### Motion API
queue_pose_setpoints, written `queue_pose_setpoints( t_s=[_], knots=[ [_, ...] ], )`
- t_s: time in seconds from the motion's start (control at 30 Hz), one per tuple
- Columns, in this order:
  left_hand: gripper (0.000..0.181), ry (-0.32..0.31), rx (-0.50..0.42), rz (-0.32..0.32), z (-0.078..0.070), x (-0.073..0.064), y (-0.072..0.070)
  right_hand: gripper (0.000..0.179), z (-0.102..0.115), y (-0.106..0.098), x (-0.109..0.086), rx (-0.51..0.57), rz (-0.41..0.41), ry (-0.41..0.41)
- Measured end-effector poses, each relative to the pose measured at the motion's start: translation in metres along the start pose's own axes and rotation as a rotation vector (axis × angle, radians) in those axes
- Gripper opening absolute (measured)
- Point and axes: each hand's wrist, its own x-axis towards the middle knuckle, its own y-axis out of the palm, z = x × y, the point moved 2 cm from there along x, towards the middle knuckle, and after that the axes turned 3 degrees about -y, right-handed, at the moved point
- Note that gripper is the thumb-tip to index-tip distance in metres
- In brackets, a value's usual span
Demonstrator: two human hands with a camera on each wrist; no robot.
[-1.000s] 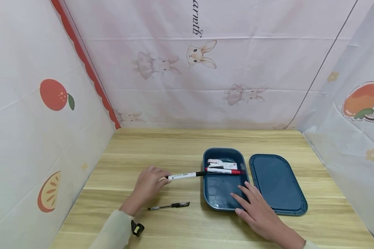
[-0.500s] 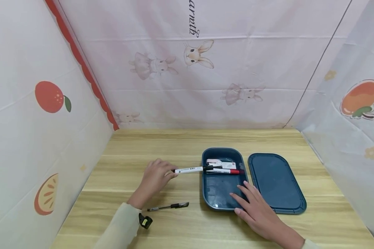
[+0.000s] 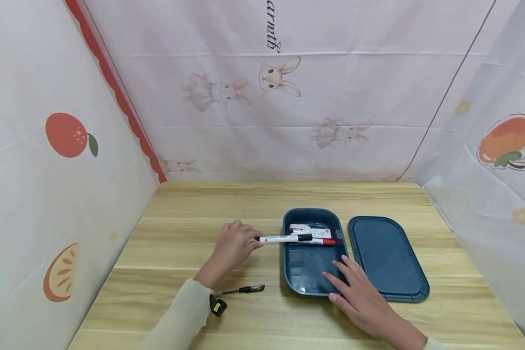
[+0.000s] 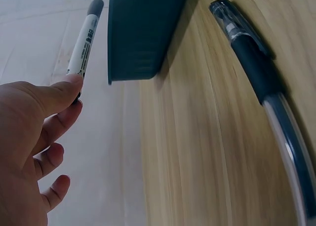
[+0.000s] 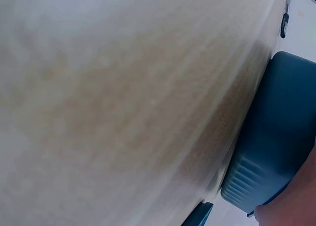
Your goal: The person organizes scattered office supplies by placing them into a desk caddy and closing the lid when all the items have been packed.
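Observation:
My left hand [image 3: 235, 247] pinches the end of a white marker with a black cap [image 3: 284, 238] between thumb and forefinger. The marker's capped end reaches over the left rim of a dark blue plastic box [image 3: 308, 277]. In the left wrist view the marker [image 4: 85, 45] points up beside the box wall [image 4: 140, 43]. Inside the box lie a red-capped white marker [image 3: 325, 241], partly covered in the head view, a small pale pink and silver stapler [image 3: 300, 229] and a small white box [image 3: 321, 233]. My right hand [image 3: 360, 299] rests with spread fingers on the box's near right rim.
The blue lid [image 3: 389, 257] lies flat to the right of the box. A clear pen with a black grip [image 3: 249, 289] lies on the wooden table [image 3: 227, 204] near the left forearm. Printed cloth walls [image 3: 262, 146] enclose the table at the back and both sides.
My left hand has moved right and slightly away from me, carrying the black-capped marker from the box's left edge to over the red-capped marker. The right hand keeps its place on the rim.

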Motion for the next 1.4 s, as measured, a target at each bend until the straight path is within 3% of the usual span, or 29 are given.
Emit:
queue_pose_setpoints(
  t_s=[0.3,0.47,0.67,1.0,1.2,1.4],
  knots=[
    [0.024,0.001,0.000,0.042,-0.015,0.013,0.008,0.045,0.000,0.000,0.001,0.014,0.030,0.039],
    [0.025,0.028,0.020,0.066,-0.026,0.022,0.013,0.046,0.000,0.000,0.000,0.032,0.048,0.058],
    [0.023,0.078,0.029,0.053,-0.039,0.033,0.020,0.045,-0.001,-0.001,0.000,0.029,0.023,0.039],
    [0.025,0.076,0.042,0.113,-0.054,0.039,0.030,0.045,-0.001,0.002,0.000,0.020,0.005,0.014],
    [0.025,0.113,0.072,0.097,-0.062,0.043,0.035,0.043,0.001,0.001,0.000,0.003,-0.029,-0.001],
    [0.025,0.128,0.122,0.109,-0.066,0.046,0.043,0.044,0.000,0.000,0.000,0.007,-0.004,0.009]
  ],
)
